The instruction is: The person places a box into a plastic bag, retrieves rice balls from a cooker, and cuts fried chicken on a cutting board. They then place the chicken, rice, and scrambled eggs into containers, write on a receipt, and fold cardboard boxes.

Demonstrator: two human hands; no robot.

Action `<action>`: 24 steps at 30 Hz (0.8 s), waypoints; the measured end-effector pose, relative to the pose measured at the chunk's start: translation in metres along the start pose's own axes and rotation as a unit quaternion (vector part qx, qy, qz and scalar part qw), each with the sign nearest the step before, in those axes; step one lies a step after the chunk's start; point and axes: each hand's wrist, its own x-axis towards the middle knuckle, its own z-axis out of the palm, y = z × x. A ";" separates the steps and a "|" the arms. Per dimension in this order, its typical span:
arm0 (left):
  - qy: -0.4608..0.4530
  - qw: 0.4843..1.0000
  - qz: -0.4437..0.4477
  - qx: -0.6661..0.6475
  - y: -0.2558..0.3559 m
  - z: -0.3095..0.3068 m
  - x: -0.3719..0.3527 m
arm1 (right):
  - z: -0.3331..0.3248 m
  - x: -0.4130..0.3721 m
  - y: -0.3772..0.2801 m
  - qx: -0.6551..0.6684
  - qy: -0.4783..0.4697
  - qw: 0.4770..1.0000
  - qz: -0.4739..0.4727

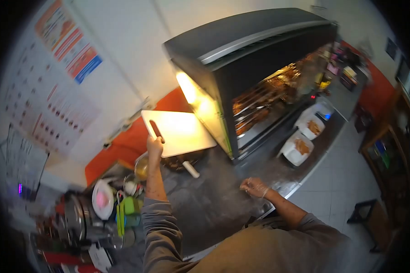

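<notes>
My left hand [155, 148] grips a white cutting board [182, 132] at its handle slot. The board is lifted and tilted at the back of the dark metal counter [205, 200], beside the lit end of a rotisserie oven [259, 54]. Just below the board a white handle [191, 169] sticks out; what it belongs to is partly hidden. My right hand [254, 187], in a clear plastic glove, is curled closed over the counter near its front edge, with nothing seen in it. Two open white foam boxes [297, 149] with food stand beyond it.
Inside the oven, browned meat [250, 116] sits on racks. To the left are a pot [75, 217], a white bowl [103, 199] with something pink, and green sponge-like items [131, 205]. A wooden cabinet [387, 154] and a stool [371, 223] stand on the tiled floor at right.
</notes>
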 end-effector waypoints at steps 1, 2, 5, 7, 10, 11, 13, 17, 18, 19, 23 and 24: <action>-0.055 0.998 0.017 0.015 -0.005 0.021 0.021 | -0.021 -0.011 0.008 0.001 0.018 1.000 0.012; -0.070 0.997 0.027 0.013 -0.010 0.042 0.040 | -0.051 -0.020 0.007 0.080 0.019 0.990 0.119; -0.102 0.991 0.061 0.068 -0.021 0.090 0.086 | -0.097 -0.033 0.053 0.148 0.149 0.956 0.203; -0.117 0.993 -0.030 0.005 -0.007 0.106 0.101 | -0.141 -0.030 0.074 0.130 0.307 0.929 0.160; -0.032 0.994 -0.098 -0.045 0.021 0.112 0.093 | -0.220 0.032 0.136 0.072 0.400 0.909 0.096; -0.089 0.996 -0.006 0.021 -0.011 0.099 0.107 | -0.250 0.045 0.130 0.045 0.430 0.899 0.063; 0.025 0.998 -0.061 -0.012 0.017 0.092 0.070 | -0.287 0.072 0.114 0.028 0.460 0.887 0.031; 0.325 0.942 0.090 -0.006 0.049 0.094 -0.048 | -0.314 0.089 0.102 0.034 0.358 0.923 0.138; 0.326 0.937 0.113 -0.059 0.059 0.092 -0.089 | -0.319 0.083 0.092 0.055 0.340 0.930 0.130; 0.323 0.942 0.096 -0.005 0.066 0.089 -0.131 | -0.321 0.076 0.080 0.078 0.324 0.934 0.126; 0.237 0.969 0.071 0.025 0.006 0.074 -0.261 | -0.302 0.072 0.049 0.053 0.242 0.961 0.126; 0.221 0.975 0.036 -0.002 -0.018 0.075 -0.284 | -0.289 0.075 0.041 0.054 0.237 0.962 0.125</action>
